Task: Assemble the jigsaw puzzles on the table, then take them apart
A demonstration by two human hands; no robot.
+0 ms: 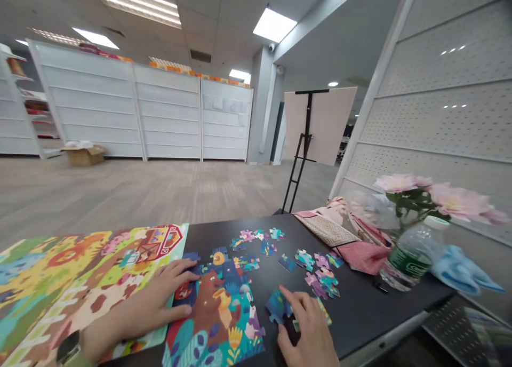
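Observation:
A partly joined jigsaw puzzle point(214, 308) with a brown bear and plants lies on the dark table. My left hand point(160, 295) lies spread out, its fingertips on the puzzle's left edge and its palm over a colourful farm-picture board point(100, 297). A dark blue puzzle piece point(276, 306) is between the thumb and index finger of my right hand point(306, 324), to the right of the puzzle. My right palm partly covers another piece with yellow on it. Loose puzzle pieces point(304, 259) lie scattered beyond my right hand.
On the right stand a water bottle point(412, 255), pink flowers point(460, 199), a pink patterned cloth item point(348, 233) and a blue cloth point(464, 271). A black easel point(298, 164) stands beyond the table point(352, 324). A cardboard box point(84, 155) sits by the white shelving.

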